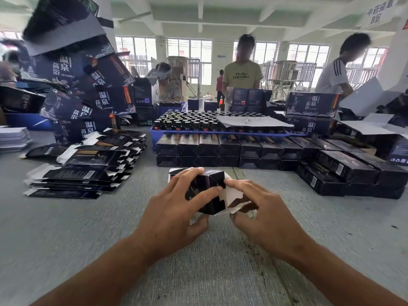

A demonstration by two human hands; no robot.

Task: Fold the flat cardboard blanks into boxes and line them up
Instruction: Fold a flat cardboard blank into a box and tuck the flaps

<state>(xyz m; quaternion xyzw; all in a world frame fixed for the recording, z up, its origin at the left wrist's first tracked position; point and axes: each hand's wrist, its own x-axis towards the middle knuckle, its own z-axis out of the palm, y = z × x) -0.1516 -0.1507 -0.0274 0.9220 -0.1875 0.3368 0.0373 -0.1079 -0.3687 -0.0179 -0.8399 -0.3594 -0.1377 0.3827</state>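
We are gripping the small dark printed cardboard box (204, 191) in both hands above the grey desk (88, 239), centre | left hand (176, 208) fingers wrapping its body | right hand (256, 208) fingers pinching white end flaps (231, 196) at 3 o'clock | risk: flaps creasing or mis-tucking if we are pressing skewed | row of folded black boxes (220, 149) at 12 o'clock

Half-folded black box (204, 191), white flaps open, flat blanks (88, 166) stacked left

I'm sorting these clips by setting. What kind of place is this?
Probably a factory packing floor. A blue tray of small dark bottles sits mid-table, behind rows of folded black boxes, with a stack of flat blanks at left. Both hands, left hand and right hand, fold another box.
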